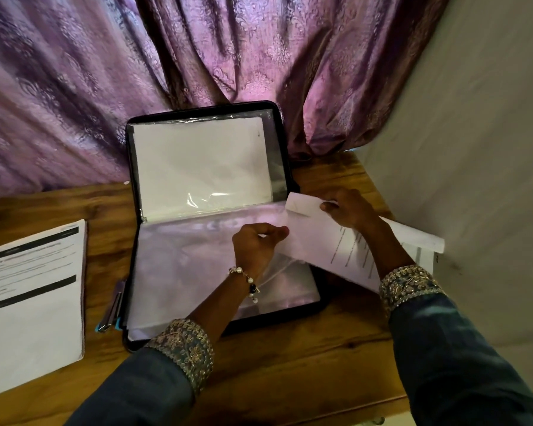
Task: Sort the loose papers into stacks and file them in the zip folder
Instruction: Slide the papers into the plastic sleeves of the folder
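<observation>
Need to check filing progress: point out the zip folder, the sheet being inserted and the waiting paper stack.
zip folder (285, 142): head view, black right rim.
sheet (317, 241): head view, white middle.
paper stack (34, 302): head view, blank lower area.

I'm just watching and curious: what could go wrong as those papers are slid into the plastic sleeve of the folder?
1. The sheets in the right hand already bend at the leading corner; they might crease or catch on the sleeve mouth.
2. The left hand pinches only a thin edge of the plastic sleeve, which might slip shut or tear.
3. The sheets' tail hangs past the table edge, so a loose sheet could drop.
</observation>
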